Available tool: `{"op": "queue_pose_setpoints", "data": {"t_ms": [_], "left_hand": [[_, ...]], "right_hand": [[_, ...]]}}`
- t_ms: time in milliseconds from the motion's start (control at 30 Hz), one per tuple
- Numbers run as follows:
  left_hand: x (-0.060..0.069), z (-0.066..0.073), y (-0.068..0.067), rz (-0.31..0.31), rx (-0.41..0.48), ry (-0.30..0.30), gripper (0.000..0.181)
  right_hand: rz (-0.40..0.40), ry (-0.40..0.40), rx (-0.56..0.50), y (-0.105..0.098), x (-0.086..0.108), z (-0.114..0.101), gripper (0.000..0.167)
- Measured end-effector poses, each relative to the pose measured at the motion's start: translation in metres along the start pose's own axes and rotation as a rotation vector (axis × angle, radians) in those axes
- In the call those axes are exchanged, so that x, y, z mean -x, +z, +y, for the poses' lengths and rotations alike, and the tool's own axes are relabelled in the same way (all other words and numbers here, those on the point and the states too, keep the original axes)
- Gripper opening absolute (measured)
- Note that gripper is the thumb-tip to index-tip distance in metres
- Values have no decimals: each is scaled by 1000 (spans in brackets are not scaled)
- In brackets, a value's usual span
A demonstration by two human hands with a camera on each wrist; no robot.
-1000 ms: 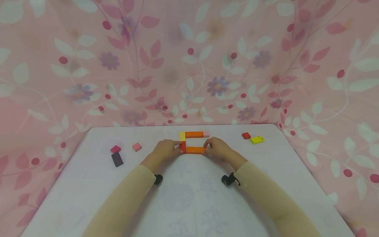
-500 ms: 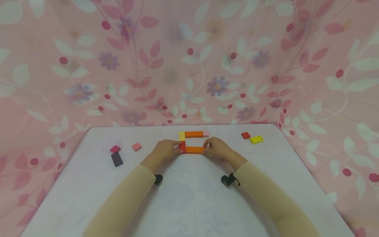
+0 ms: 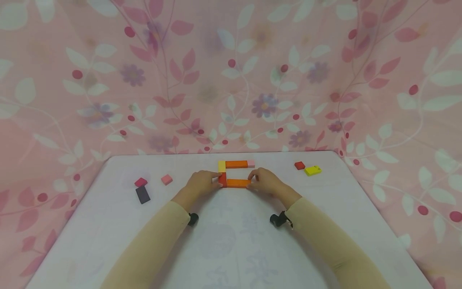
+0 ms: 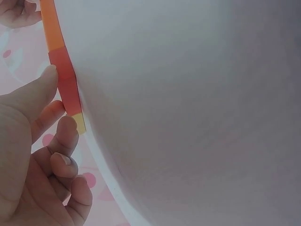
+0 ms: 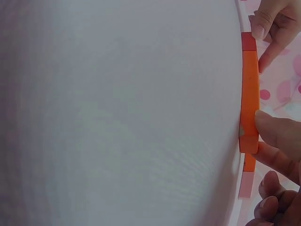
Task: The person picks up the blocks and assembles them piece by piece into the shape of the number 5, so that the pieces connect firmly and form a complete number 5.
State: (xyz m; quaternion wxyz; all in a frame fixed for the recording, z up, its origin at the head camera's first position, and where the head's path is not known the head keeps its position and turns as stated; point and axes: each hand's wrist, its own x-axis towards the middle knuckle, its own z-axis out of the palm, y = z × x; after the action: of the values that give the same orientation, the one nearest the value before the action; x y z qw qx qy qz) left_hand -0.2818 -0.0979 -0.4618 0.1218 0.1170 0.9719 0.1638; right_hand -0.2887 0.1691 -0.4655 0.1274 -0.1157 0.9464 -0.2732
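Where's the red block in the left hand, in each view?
Head: red block, just below picture centre.
Left wrist: red block, upper left.
Right wrist: red block, upper right.
Shared landmark: orange block, end against it.

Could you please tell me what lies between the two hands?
The red block and the nearer orange block, as the head view shows.

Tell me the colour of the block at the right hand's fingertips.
Orange; that block shows best in the right wrist view.
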Motion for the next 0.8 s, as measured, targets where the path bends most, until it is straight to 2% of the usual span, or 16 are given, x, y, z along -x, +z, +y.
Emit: {"op": "queue_pose_setpoints", "data": {"t_ms": [267,800], "left_hand": [[0,1,0,-4,4,-9,57],[0,-1,1,17,-34,30,56]], "right_hand": [[-1,-18,5,1,0,3,27],[-1,-33,32,-2,4,-3,27]]}}
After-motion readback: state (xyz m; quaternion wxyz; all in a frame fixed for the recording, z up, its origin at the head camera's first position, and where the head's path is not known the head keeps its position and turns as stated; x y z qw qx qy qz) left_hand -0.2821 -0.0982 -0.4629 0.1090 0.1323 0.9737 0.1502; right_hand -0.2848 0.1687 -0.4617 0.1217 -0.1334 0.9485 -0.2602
